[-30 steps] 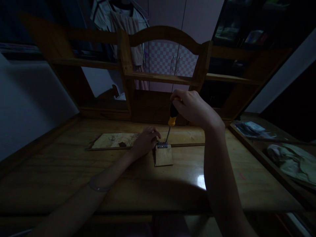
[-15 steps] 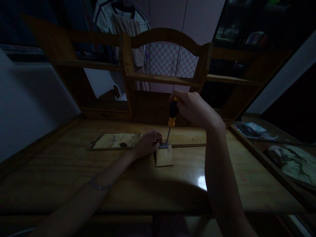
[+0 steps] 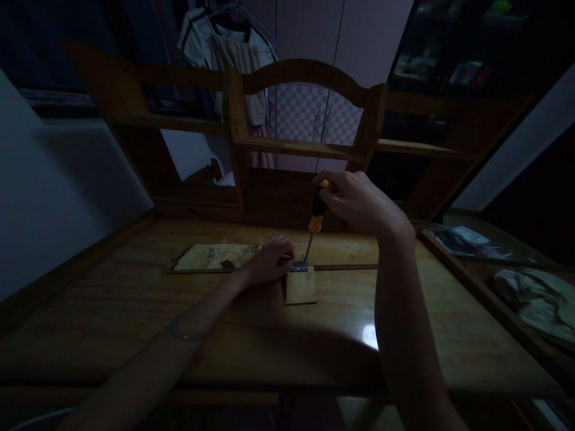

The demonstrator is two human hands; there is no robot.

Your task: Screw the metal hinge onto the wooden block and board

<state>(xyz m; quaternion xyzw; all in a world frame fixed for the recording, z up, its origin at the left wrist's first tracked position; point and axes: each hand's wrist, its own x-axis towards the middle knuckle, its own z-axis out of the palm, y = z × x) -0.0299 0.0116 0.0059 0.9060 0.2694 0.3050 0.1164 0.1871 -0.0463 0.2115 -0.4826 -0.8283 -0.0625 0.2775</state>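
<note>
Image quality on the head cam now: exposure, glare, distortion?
Head view: dim overall, dark cabinet at upper right nearly black; bright glare patch on the tabletop beside the right forearm, shadow along its near edge; wide-angle stretch toward the borders; screwdriver readable, fine detail on the metal hinge too small to tell.

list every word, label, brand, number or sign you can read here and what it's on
None can be read for certain.
Screwdriver in the right hand: no lettering can be made out on the handle.
Metal hinge: too small to tell whether it is marked.
Packets at the right: too dark and blurred to read any print.
Items in the dark cabinet: too dim to read.
</note>
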